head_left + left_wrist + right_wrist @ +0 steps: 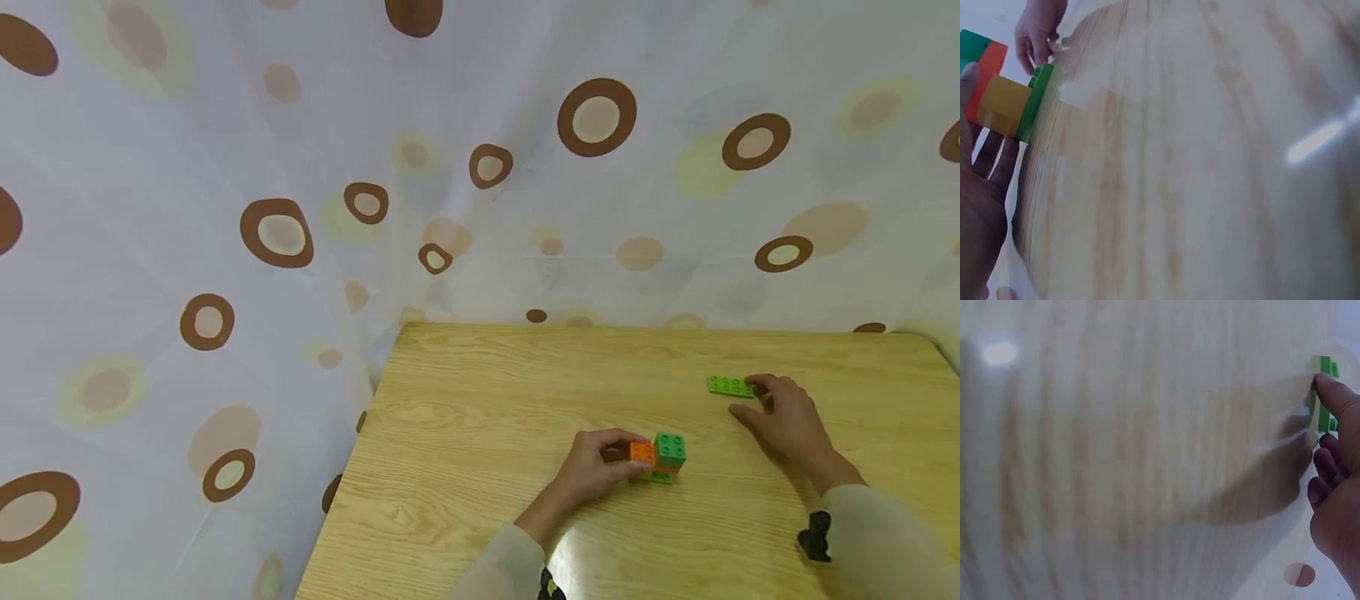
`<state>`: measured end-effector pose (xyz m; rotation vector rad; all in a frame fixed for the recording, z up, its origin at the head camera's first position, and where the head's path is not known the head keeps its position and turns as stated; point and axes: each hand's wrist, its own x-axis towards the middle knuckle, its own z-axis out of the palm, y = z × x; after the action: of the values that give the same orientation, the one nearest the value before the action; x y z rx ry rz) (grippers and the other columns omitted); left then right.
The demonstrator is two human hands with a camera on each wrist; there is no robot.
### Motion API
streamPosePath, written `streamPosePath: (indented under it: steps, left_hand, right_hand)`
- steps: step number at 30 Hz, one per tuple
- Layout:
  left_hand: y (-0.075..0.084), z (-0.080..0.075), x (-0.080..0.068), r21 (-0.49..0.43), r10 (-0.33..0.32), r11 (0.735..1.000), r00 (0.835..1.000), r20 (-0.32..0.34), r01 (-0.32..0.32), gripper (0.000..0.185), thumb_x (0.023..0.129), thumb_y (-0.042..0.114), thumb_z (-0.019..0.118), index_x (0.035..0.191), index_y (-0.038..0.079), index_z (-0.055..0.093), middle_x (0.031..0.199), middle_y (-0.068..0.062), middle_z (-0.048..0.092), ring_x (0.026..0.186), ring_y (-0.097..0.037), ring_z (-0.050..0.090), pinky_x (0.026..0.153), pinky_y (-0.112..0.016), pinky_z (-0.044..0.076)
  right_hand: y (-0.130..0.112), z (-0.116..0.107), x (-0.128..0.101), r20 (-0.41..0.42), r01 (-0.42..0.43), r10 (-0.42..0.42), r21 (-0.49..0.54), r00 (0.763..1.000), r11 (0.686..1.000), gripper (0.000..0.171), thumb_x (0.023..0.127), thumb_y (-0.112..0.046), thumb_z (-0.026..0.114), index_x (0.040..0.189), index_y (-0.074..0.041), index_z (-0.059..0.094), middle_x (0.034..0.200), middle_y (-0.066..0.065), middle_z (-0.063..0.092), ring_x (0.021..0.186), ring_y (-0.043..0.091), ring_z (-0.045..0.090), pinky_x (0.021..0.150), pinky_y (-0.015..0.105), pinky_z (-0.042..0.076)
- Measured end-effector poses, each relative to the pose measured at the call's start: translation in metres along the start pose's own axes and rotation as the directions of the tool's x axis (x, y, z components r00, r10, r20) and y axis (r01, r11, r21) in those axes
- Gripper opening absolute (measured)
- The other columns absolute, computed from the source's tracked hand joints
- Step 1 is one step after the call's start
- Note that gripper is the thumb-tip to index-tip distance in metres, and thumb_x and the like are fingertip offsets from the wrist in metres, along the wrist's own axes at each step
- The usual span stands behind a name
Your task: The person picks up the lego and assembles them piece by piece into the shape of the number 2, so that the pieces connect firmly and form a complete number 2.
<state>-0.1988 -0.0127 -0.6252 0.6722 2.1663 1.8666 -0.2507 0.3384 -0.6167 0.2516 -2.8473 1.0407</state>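
Observation:
A small block stack (658, 454) stands on the wooden table (480, 433): an orange block (642, 452) and a green block (670, 450) on a thin green plate (662, 477). My left hand (624, 457) grips the stack from its left side, fingers curled round the orange block. In the left wrist view the stack (1004, 100) lies against my fingers (988, 156). A flat light-green plate (729, 386) lies farther right. My right hand (756, 393) touches its right end with a fingertip, thumb apart from it. The right wrist view shows the plate (1324, 394) edge-on at that fingertip (1332, 390).
A white curtain with brown rings (285, 233) hangs behind and left of the table. The table's left edge (352, 467) runs close to the curtain. A black wrist strap (816, 535) shows on my right sleeve. Bare wood lies between the two hands and toward the back.

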Motion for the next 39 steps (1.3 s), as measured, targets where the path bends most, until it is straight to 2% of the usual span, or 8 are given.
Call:
streamPosePath:
  steps: [3,6,9,13,18,25,32,39]
  left_hand:
    - [0.001,-0.001,0.0,0.004,-0.004,1.0,1.0,-0.003,0.004,0.032,0.094,0.018,0.083,0.125,0.012,0.077,0.116,0.007,0.076,0.1,-0.001,0.072,0.087,-0.021,0.059]
    - [0.002,-0.002,-0.001,0.001,-0.013,1.0,1.0,-0.002,0.013,0.032,0.095,0.018,0.083,0.126,0.012,0.077,0.118,0.007,0.075,0.101,-0.001,0.072,0.087,-0.021,0.059]
    - [0.003,-0.002,-0.001,-0.006,-0.024,1.0,1.0,0.006,0.024,0.033,0.095,0.019,0.083,0.126,0.013,0.077,0.118,0.007,0.075,0.102,-0.001,0.072,0.088,-0.021,0.059]
    - [0.002,0.0,-0.001,-0.007,-0.021,1.0,1.0,0.017,0.022,0.034,0.095,0.02,0.082,0.127,0.014,0.076,0.118,0.008,0.075,0.102,-0.001,0.072,0.088,-0.021,0.059]
    - [0.001,0.0,-0.001,-0.009,-0.01,1.0,1.0,0.016,0.01,0.033,0.094,0.02,0.083,0.126,0.014,0.076,0.116,0.009,0.076,0.101,0.0,0.072,0.087,-0.022,0.059]
    - [-0.001,0.0,-0.001,-0.006,-0.012,1.0,1.0,-0.002,0.012,0.033,0.094,0.021,0.084,0.125,0.015,0.077,0.116,0.01,0.076,0.1,-0.001,0.072,0.085,-0.022,0.06]
    - [-0.002,0.0,-0.001,-0.005,-0.01,1.0,1.0,0.003,0.01,0.032,0.094,0.02,0.084,0.125,0.014,0.077,0.119,0.009,0.075,0.102,-0.001,0.072,0.088,-0.021,0.059]
    - [0.002,-0.002,0.0,-0.017,-0.013,1.0,1.0,0.004,0.013,0.032,0.094,0.017,0.083,0.125,0.013,0.078,0.117,0.005,0.077,0.101,-0.002,0.073,0.087,-0.022,0.059]
  right_hand:
    - [-0.003,0.008,0.003,-0.012,0.008,-0.008,-0.012,1.0,1.0,0.075,0.102,-0.034,0.073,0.151,0.013,0.041,0.122,0.034,0.054,0.102,0.049,0.055,0.078,0.066,0.048]
    - [-0.004,0.012,0.007,-0.026,0.003,-0.003,-0.03,1.0,1.0,0.082,0.103,-0.037,0.071,0.156,0.014,0.033,0.133,0.041,0.046,0.113,0.059,0.047,0.084,0.074,0.042]
    - [-0.005,0.014,0.01,-0.06,0.043,-0.048,-0.077,0.997,0.996,0.069,0.104,-0.03,0.071,0.15,0.014,0.044,0.136,0.043,0.047,0.118,0.063,0.045,0.091,0.077,0.038]
    - [-0.006,0.016,0.008,-0.094,0.078,-0.089,-0.113,0.992,0.991,0.045,0.103,-0.017,0.072,0.133,0.014,0.06,0.125,0.038,0.057,0.11,0.058,0.051,0.091,0.073,0.041]
    - [-0.015,0.016,0.006,-0.083,0.086,-0.092,-0.079,0.992,0.993,0.041,0.101,-0.015,0.074,0.129,0.013,0.062,0.117,0.035,0.059,0.104,0.053,0.053,0.083,0.068,0.045]
    - [-0.042,0.01,0.005,-0.038,0.151,-0.153,-0.037,0.988,0.988,0.038,0.101,-0.016,0.075,0.13,0.007,0.066,0.119,0.03,0.063,0.106,0.049,0.057,0.083,0.066,0.048]
    - [-0.085,-0.005,-0.003,-0.12,0.25,-0.255,-0.058,0.959,0.967,0.038,0.096,-0.014,0.08,0.132,-0.003,0.07,0.116,0.012,0.067,0.096,0.031,0.063,0.072,0.029,0.051]
    - [-0.125,-0.011,-0.025,-0.12,0.339,-0.332,0.043,0.936,0.94,0.04,0.093,-0.005,0.081,0.131,-0.008,0.071,0.118,0.002,0.066,0.092,0.008,0.065,0.077,0.012,0.052]
